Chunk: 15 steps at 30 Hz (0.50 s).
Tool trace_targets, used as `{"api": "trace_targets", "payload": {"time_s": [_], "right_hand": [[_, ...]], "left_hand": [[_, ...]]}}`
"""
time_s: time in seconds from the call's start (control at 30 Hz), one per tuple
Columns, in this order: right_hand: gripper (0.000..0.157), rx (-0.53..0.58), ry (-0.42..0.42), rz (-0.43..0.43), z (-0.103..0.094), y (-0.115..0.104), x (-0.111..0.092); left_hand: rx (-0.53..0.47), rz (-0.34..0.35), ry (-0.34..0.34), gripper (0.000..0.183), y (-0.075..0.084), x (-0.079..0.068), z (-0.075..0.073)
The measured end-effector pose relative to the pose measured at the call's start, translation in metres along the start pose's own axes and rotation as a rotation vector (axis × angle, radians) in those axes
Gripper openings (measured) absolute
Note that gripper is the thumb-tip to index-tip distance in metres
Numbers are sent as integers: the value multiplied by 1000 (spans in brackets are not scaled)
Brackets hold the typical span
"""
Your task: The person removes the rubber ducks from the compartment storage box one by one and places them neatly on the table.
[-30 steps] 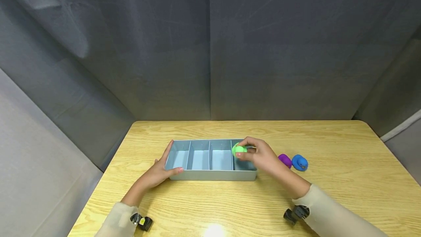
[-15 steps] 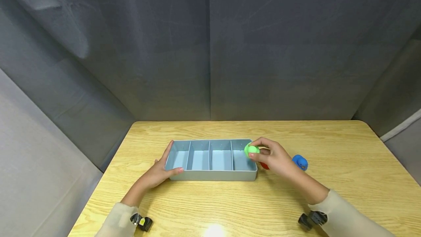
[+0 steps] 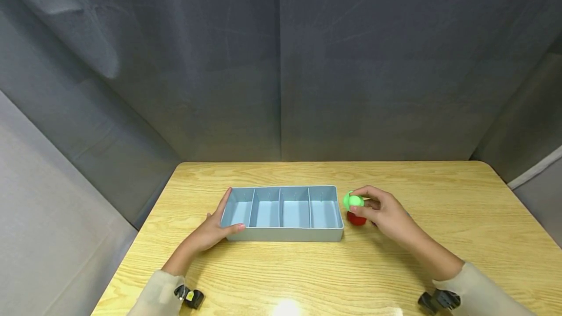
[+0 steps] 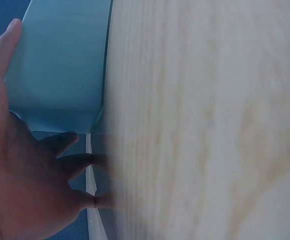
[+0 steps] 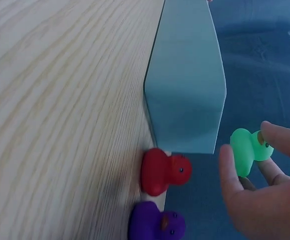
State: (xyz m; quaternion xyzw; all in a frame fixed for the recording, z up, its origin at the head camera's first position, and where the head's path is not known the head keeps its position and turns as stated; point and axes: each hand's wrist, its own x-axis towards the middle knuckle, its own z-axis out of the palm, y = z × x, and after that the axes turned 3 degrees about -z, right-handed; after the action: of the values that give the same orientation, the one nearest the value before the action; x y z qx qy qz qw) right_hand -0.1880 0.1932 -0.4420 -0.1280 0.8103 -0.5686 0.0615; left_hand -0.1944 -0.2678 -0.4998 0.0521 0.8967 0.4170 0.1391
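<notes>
Out of the grey divided tray (image 3: pixel 281 234) on the counter (image 3: pixel 307 277), which the flat-fingered left hand (image 3: pixel 213 230) steadies, the right hand (image 3: pixel 382 212) carries a pinched green duck (image 3: pixel 352 201) just above the red duck (image 3: pixel 356 219), apparently emptying, so setting it down nearby seems next.

Green rubber duck (image 3: pixel 353 201): small, glossy, held off the worktop, pinched in right hand (image 3: pixel 386 213) fingertips, just right of tray's right end. Grey-blue tray (image 3: pixel 281 233): long, four compartments, all empty, flat on worktop; left hand (image 3: pixel 210 232) rests against its left end.
</notes>
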Motion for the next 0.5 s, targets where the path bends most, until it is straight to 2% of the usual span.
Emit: {"api": "trace_targets", "payload": {"time_s": [0.3, 0.5], "right_hand": [[37, -129, 48, -37, -20, 7, -12], [43, -181, 58, -23, -36, 12, -18]], "left_hand": [[-9, 10, -1, 109, 0, 0, 0], [0, 0, 7, 109, 0, 1, 1]]}}
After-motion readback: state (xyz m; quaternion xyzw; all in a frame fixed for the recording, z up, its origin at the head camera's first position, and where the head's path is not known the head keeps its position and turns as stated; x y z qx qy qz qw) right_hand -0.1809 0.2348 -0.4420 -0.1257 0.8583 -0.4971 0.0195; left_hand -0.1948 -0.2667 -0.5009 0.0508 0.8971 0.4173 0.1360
